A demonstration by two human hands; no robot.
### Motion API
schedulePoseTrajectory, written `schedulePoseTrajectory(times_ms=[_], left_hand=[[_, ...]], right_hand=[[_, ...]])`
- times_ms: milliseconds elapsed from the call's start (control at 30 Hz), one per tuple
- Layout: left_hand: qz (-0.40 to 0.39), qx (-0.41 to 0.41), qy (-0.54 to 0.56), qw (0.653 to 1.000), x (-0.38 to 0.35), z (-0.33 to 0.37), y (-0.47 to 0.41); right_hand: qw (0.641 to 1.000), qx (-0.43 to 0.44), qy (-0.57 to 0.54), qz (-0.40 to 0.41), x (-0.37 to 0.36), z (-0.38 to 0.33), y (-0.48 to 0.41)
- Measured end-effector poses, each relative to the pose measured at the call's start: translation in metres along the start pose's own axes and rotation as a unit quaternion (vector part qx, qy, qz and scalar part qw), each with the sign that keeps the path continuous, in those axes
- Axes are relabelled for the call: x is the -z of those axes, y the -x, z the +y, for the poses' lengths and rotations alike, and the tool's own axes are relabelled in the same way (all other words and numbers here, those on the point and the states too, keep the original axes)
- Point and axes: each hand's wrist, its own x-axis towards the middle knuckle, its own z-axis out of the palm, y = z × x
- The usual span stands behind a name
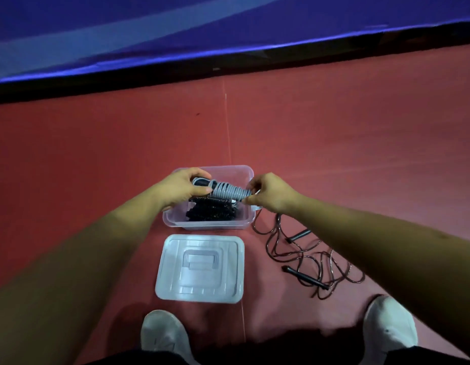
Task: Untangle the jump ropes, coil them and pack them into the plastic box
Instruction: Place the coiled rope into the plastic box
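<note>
Two hands on one bundle here: the grey rope [229, 192] is wound into a tight coil around its black handles and held just over the open box [210, 225]. It isn't resting in the box yet. Its long axis runs pretty much left to right across the box, tipped a bit. The black handle end points at the box's far left corner and the grey wound end points toward the right edge. The left hand [181, 188] is wrapped around the handle end, fingers curled over the top and thumb underneath. The right hand [270, 192] is pinching the other end with its fingertips, right at the box's right edge. Down inside the box there's a black rope [210, 210] already coiled, lying along the near wall with the same left-right axis. The box sits on the red floor [96, 154], with its lid [199, 268] flat on the floor just on the near side of it. Right of the lid is a loose rope [307, 259], a dark cord sprawled in messy loops with two black handles lying at angles. One strand runs up toward the box's near right corner. White shoes [162, 335] are at the bottom, and a blue mat [149, 35] runs along the floor's far edge.
</note>
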Motion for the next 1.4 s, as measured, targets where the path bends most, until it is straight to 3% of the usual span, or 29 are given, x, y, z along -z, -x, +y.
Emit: schedulePoseTrajectory(times_ms=[233,467,600,767,867,967,1100,1267,1400], left_hand=[[0.046,0.040,-0.015,0.998,0.002,-0.077,-0.061],[0.107,0.014,-0.158,0.982,-0.011,-0.117,-0.088],[0.134,-0.001,-0.225,0.965,-0.023,-0.104,-0.086],[0.170,-0.100,-0.166,0.966,-0.059,-0.044,-0.061],[0.133,-0.168,-0.146,0.966,-0.096,-0.010,-0.043],[0.014,-0.183,-0.139,0.973,-0.142,0.011,-0.025],[-0.125,-0.165,-0.204,0.957,-0.203,0.002,-0.011],[-0.143,-0.086,-0.270,0.948,-0.262,-0.042,-0.018],[-0.172,-0.092,-0.307,0.932,-0.300,-0.075,-0.025]], right_hand=[[0.995,-0.011,0.098,-0.028,-0.067,0.016,-0.087],[0.987,0.015,0.159,-0.012,-0.096,0.028,-0.123],[0.990,0.046,0.129,0.025,-0.070,0.034,-0.106],[0.988,0.045,0.108,0.103,-0.019,0.075,-0.052],[0.988,-0.017,0.115,0.097,-0.005,0.115,-0.015],[0.989,-0.067,0.110,0.075,-0.006,0.151,0.025],[0.986,-0.120,0.108,0.039,-0.026,0.195,0.068],[0.976,-0.161,0.147,-0.018,-0.047,0.243,0.100],[0.971,-0.167,0.154,-0.080,-0.059,0.281,0.115]])
